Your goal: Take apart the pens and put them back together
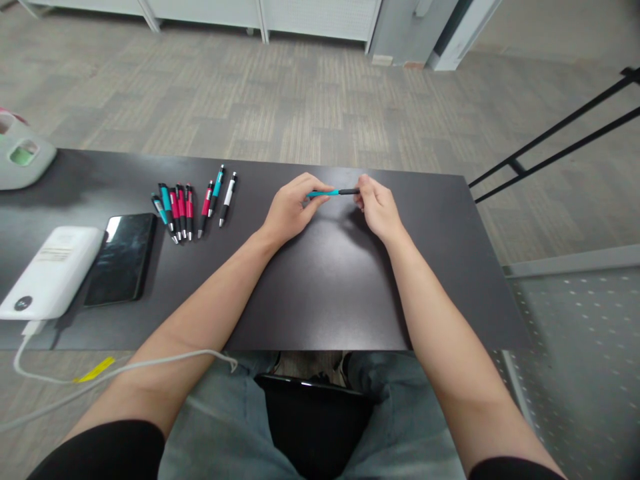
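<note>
A teal pen with a black grip [332,193] is held level above the dark table, stretched between both hands. My left hand [296,205] pinches its teal barrel between thumb and fingers. At the other end, the fingertips of my right hand [376,205] close on the black grip's end, and the tip is hidden by them. To the left of my left hand lies a group of pens in teal and red [175,211]. Beside them are a red pen [205,208], a teal pen [217,191] and a white pen [228,199], lying slightly apart.
On the left of the table [320,293] lie a black phone [123,259] and a white power bank [54,270]. A white cable [165,362] runs from it across my left forearm. A pale plastic object [25,157] stands at the far left. Black metal bars [550,133] rise at right.
</note>
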The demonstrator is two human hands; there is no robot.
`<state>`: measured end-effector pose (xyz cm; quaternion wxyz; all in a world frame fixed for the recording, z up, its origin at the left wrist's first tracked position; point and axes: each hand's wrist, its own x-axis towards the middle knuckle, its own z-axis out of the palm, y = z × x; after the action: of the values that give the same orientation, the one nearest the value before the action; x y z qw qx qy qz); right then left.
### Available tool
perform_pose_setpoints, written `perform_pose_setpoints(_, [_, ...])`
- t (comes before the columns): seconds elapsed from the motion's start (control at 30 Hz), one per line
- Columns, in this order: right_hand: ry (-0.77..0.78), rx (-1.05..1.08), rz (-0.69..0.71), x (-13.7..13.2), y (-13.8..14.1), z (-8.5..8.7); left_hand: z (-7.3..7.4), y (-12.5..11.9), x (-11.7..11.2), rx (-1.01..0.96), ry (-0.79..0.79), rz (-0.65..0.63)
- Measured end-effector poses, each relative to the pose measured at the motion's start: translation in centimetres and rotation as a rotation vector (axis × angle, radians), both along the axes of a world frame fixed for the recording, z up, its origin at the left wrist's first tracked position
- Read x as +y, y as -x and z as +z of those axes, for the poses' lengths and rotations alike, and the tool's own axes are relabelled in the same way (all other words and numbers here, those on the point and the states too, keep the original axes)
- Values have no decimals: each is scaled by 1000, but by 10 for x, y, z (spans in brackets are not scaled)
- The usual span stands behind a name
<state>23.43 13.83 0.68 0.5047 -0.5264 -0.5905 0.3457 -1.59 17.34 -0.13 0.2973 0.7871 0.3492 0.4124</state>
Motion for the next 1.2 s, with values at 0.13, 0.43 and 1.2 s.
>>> perform_pose_setpoints(0.13, [5, 26, 39, 0, 1, 2, -2, 0, 0, -27, 6, 11])
perform_pose_setpoints(0.43, [11, 43, 27, 1, -3, -2, 4, -3, -2, -13, 24, 20])
perform_pose_setpoints(1.2, [17, -82, 98, -3, -2, 2, -12, -1, 6, -46, -121, 8])
